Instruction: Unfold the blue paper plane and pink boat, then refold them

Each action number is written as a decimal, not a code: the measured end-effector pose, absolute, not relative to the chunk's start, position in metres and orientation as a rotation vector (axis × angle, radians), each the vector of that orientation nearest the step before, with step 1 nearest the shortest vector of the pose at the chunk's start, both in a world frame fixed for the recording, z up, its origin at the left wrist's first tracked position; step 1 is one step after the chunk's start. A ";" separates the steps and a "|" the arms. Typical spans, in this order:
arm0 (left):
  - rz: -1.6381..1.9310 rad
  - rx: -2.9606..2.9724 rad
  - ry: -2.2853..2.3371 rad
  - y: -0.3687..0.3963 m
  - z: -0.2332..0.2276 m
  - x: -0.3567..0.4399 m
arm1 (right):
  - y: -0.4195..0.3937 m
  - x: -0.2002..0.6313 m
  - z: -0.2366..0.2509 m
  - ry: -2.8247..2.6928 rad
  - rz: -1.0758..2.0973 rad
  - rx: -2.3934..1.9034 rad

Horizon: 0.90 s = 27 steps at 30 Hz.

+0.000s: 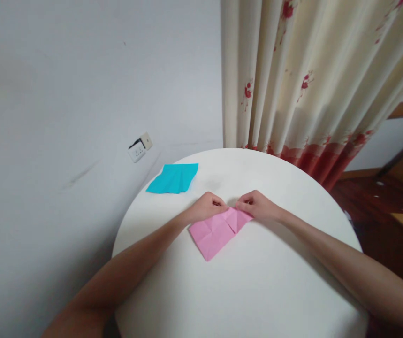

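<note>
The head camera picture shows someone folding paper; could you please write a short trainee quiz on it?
1. True or false: the pink paper lies flat and uncreased on the round white table.
2. Which paper do the left hand and right hand pinch? A) the blue paper B) the pink paper C) neither
3. Fill in: the blue paper lies on the side of the table nearer the ___.

Key
1. False: it is creased, with a flap folded at its far edge.
2. B
3. Wall, on the person's left, near the socket.
</note>
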<state>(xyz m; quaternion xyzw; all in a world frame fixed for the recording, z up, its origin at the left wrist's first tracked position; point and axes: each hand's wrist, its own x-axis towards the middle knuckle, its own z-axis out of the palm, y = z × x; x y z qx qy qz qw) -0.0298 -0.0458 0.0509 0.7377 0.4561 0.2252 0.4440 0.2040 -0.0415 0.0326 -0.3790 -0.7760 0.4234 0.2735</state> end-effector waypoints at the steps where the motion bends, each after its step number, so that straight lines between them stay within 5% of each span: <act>1: 0.533 1.828 1.120 -0.048 0.052 -0.028 | -0.047 0.200 0.034 -2.111 1.223 -0.994; 27: 0.659 1.890 1.211 -0.022 0.057 -0.067 | -0.045 0.225 0.038 -2.016 1.440 -1.011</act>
